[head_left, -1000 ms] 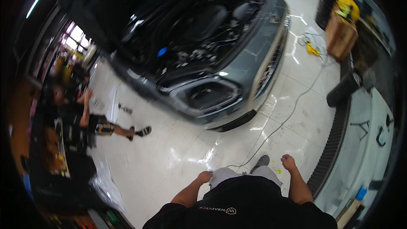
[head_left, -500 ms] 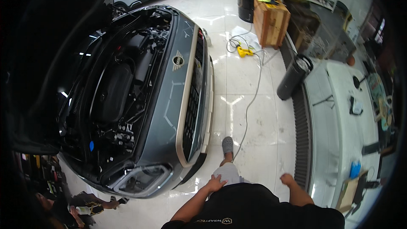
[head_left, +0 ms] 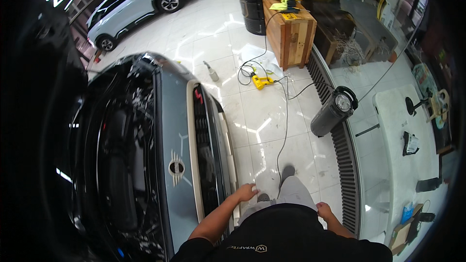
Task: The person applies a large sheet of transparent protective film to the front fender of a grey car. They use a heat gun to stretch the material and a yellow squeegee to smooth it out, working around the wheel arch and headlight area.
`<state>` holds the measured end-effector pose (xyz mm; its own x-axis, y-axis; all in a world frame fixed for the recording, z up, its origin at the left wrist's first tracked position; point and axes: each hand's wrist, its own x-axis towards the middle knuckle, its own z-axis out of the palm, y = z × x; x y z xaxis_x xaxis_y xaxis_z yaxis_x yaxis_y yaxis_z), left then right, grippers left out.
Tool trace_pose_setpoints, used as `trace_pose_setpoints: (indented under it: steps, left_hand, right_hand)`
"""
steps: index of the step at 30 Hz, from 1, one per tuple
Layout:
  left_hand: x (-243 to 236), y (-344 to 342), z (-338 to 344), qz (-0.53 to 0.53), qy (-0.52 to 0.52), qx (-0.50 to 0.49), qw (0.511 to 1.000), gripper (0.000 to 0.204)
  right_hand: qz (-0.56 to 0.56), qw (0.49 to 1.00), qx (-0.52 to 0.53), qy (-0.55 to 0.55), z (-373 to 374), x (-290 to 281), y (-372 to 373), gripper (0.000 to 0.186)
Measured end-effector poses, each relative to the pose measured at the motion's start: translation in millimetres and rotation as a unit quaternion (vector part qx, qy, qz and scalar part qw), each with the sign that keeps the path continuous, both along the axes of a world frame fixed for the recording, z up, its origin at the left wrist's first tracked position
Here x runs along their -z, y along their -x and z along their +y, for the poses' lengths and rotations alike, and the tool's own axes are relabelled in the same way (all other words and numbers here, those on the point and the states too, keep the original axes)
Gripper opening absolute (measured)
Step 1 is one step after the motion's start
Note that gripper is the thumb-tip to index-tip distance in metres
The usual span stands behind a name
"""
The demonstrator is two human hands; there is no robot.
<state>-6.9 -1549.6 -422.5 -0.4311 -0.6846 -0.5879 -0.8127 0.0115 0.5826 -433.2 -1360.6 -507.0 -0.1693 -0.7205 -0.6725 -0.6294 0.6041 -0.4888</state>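
My left hand (head_left: 246,192) hangs in front of my body, beside the front bumper of a grey-green car (head_left: 175,204). Its fingers are loosely apart, and nothing shows in them. At my right side, my right hand (head_left: 324,210) has its fingers curled in; whether they hold anything is hidden. The car stands to my left with its hood raised (head_left: 43,92) and its dark engine bay (head_left: 124,160) exposed. Under me, one grey shoe (head_left: 288,171) is stepping forward on the tiles.
A black cord (head_left: 286,131) runs along the floor to a yellow corded tool (head_left: 262,82). A spray bottle (head_left: 211,72) stands nearby. Ahead are a wooden crate (head_left: 292,39), a black drum (head_left: 251,12) and a light-blue car (head_left: 141,7). A dark cylinder (head_left: 334,111) leans beside the floor grate (head_left: 345,179).
I have moved forward along the car's front, so the crate, cord and cylinder look nearer. My left hand has left my thigh and swung out; my right hand has come closer to my body.
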Motion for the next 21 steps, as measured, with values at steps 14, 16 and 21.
trace_pose_setpoints:
  steps: [14,16,21]
  left_hand:
    - [-57,-59,-276,-0.047,0.008,-0.245,0.968,0.053]
    - [-86,-64,-321,-0.064,-0.030,-0.325,0.943,0.051]
    - [-82,-103,-415,-0.018,-0.042,-0.399,0.916,0.052]
  right_hand:
    - [0.120,0.981,-0.151,0.029,-601,25,55,0.030]
    - [0.131,0.977,-0.137,0.095,-718,-1,46,0.030]
    - [0.006,0.978,-0.064,0.199,-920,-33,-45,0.030]
